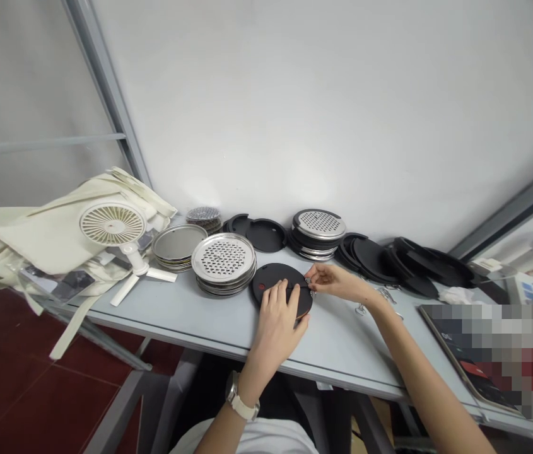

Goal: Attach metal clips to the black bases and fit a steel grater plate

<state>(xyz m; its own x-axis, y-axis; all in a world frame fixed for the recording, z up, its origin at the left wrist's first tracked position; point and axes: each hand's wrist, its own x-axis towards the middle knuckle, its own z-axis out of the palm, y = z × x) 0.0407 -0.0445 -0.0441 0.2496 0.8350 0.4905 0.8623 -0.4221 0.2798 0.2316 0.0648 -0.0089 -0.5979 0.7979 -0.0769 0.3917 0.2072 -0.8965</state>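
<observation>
A round black disc (275,272) with a red mark and an orange-tinted lower edge lies on the table in front of me. My left hand (273,321) holds it, fingers across its top and thumb at its near right rim. At the disc's right edge, my right hand (335,282) is closed in a pinch on a small metal piece (312,292); its exact kind is hard to see. Left of the disc stands a stack of round metal grater plates (224,257). Small loose metal pieces (361,309) lie to the right, near my right forearm.
Plain round metal plates (180,243) are stacked farther left, beside a white fan (113,224) and cream fabric (53,230). Behind are black rings (266,234) and another grater stack (320,224). More black parts (374,258) and a tablet-like device (455,340) occupy the right.
</observation>
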